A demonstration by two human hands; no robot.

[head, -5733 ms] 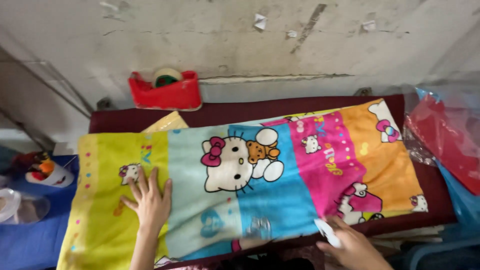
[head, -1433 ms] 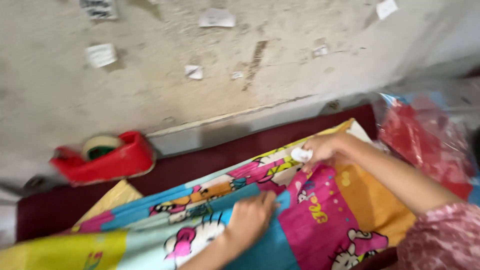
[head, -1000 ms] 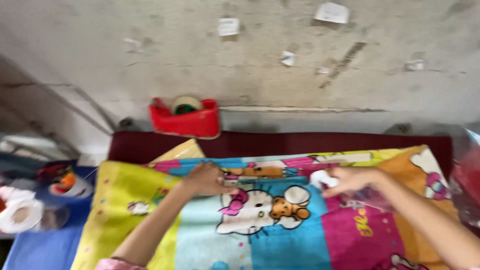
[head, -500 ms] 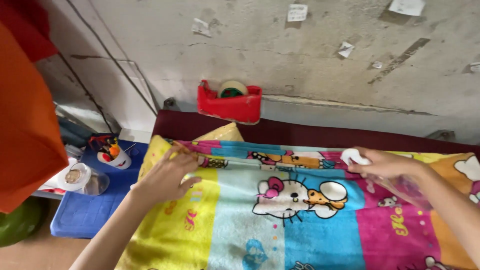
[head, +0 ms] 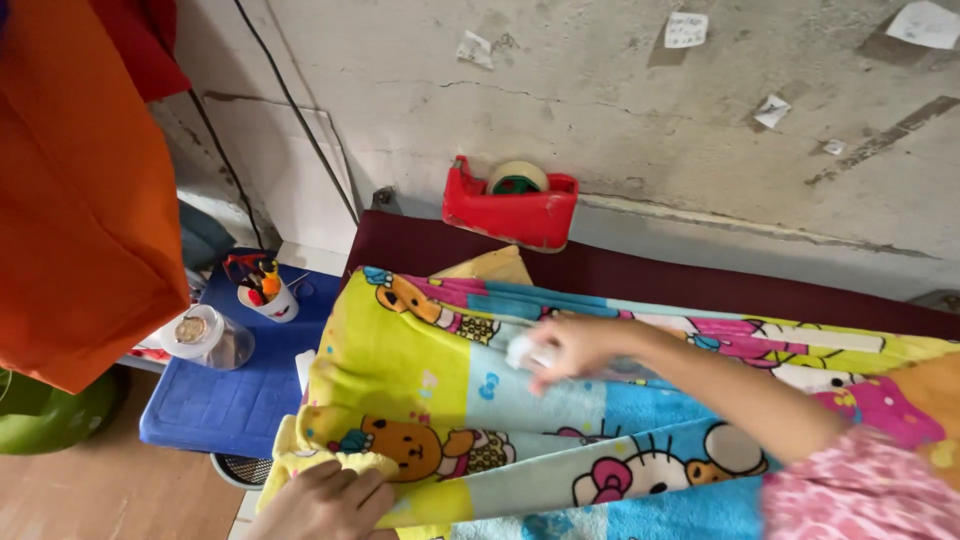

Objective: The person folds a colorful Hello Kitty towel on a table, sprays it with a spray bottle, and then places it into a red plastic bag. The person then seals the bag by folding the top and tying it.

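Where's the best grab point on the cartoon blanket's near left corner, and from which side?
Pinch the bunched yellow corner of the blanket, where the left hand already rests, coming from the near edge. The fabric is gathered and lifted there, so it offers a fold; elsewhere it lies flat. The right hand presses mid-blanket, holding a small white object.

My left hand [head: 325, 500] is now gripping the near left corner of the cartoon blanket [head: 420, 370], no longer lying flat on top. My right hand [head: 570, 345] is sliding left across the cloth, holding a small white object [head: 520, 350], possibly chalk. The blanket's near edge is lying folded over.
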